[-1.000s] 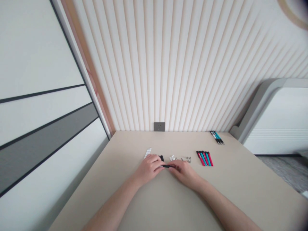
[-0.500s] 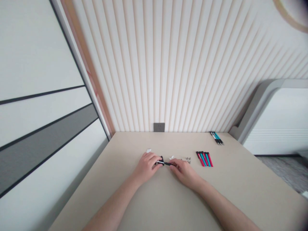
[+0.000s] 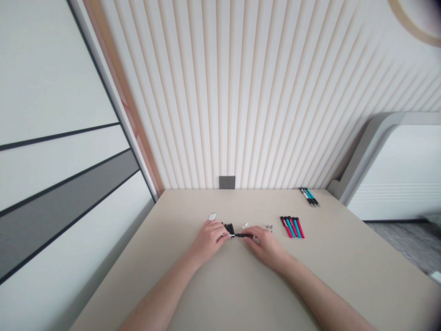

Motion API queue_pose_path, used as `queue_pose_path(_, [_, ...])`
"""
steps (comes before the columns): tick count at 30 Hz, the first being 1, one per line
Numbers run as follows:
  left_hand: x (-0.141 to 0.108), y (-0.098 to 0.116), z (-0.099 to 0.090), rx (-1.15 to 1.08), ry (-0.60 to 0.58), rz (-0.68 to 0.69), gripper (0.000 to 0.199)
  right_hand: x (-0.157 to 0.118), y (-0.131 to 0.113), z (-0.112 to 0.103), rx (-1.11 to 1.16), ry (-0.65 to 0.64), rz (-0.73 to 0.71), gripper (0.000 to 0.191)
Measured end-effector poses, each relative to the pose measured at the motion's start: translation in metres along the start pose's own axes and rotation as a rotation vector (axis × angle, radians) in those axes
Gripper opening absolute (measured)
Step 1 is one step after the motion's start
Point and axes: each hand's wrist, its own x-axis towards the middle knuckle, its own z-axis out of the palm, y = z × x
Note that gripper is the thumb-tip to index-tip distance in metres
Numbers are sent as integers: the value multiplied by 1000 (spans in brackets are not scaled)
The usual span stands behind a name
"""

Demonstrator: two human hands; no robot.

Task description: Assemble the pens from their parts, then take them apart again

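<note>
My left hand (image 3: pixel 208 240) pinches a thin white pen refill (image 3: pixel 232 235) between thumb and fingers. From the right, my right hand (image 3: pixel 266 244) grips a slim black pen part (image 3: pixel 240 235), probably a pen grip. The refill and the black part lie in line, their ends meeting between my hands, just above the table. Several black tubes (image 3: pixel 228 227) rest beside my left fingertips. Beyond that hand lie several white sticks (image 3: pixel 212 216). Small white pieces (image 3: pixel 245 225) and small metallic cone-shaped pieces (image 3: pixel 269 227) lie around my right hand, which partly hides them.
A row of red and teal pen barrels (image 3: pixel 292 227) lies to the right on the beige table (image 3: pixel 220 294). Several pens (image 3: pixel 310 197) with black ends lie at the back right. Behind the table stands a ribbed wall (image 3: pixel 220 92) with a dark socket (image 3: pixel 227 182).
The white refill and black part have turned from slightly slanted to nearly level. More of the black tubes beside my left hand shows now. Both hands keep their hold.
</note>
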Motion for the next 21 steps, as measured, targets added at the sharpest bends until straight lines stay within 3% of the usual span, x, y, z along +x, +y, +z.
queue_pose_path(11, [-1, -3, -1, -105, -14, -5, 18, -1, -1, 1, -3, -52, -60, 20])
queue_pose_path(17, [3, 5, -3, -427, 120, -290, 16, -2, -5, 5, 3, -24, -45, 21])
queue_pose_path(21, [3, 8, 1, -596, 107, -424, 20, -2, -11, 6, 55, -50, -55, 21])
